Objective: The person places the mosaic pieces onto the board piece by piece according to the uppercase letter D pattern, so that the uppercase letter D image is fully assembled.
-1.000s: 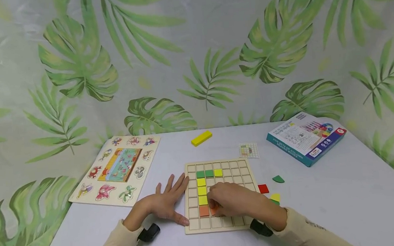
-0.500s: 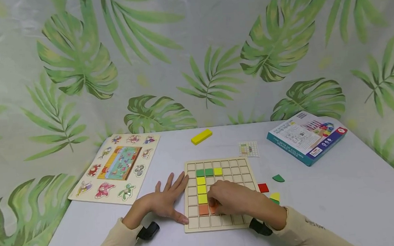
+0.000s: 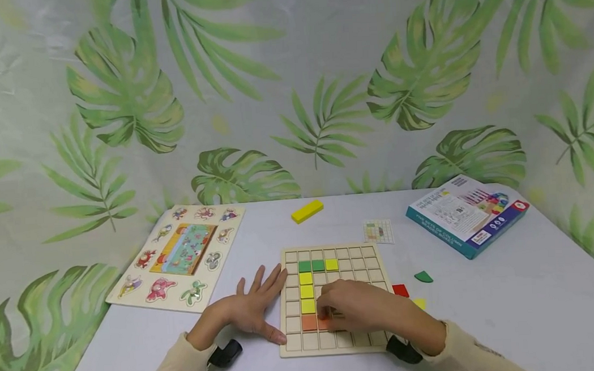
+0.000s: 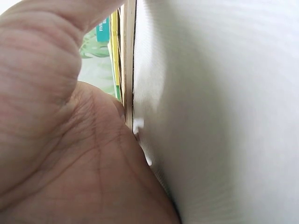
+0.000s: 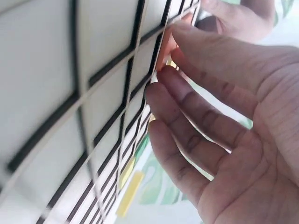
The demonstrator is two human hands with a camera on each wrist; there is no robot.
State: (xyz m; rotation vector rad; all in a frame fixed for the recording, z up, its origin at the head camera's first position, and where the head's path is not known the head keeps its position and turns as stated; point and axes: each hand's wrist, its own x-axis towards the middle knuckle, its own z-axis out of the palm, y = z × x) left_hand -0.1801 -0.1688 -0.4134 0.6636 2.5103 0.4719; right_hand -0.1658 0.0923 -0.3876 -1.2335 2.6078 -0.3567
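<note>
A wooden grid board (image 3: 327, 345) lies flat in the middle of the table. My left hand (image 3: 256, 310) is spread along its left side, fingertips and thumb at the edge; the left wrist view shows the palm beside that edge. Over the board's lower middle is my right hand (image 3: 355, 305), its thumb and index finger at an orange tile (image 3: 323, 324) that they partly cover. Thumb and index also meet this orange tile (image 5: 167, 42) in the right wrist view. Another orange tile (image 3: 309, 322) lies to its left, below a column of yellow tiles (image 3: 307, 292).
Two green tiles (image 3: 311, 266) and a yellow one line an upper row. Right of the board lie a red tile (image 3: 400, 290), a green quarter-round piece (image 3: 423, 277) and a yellow piece (image 3: 419, 303). Behind are a pattern card (image 3: 378, 231), yellow block (image 3: 307, 211), box (image 3: 467, 215) and animal puzzle (image 3: 179, 261).
The head view has shifted slightly. My right wrist has moved a little to the right and nearer, its fingertips staying at the orange tile. My left hand keeps its place.
</note>
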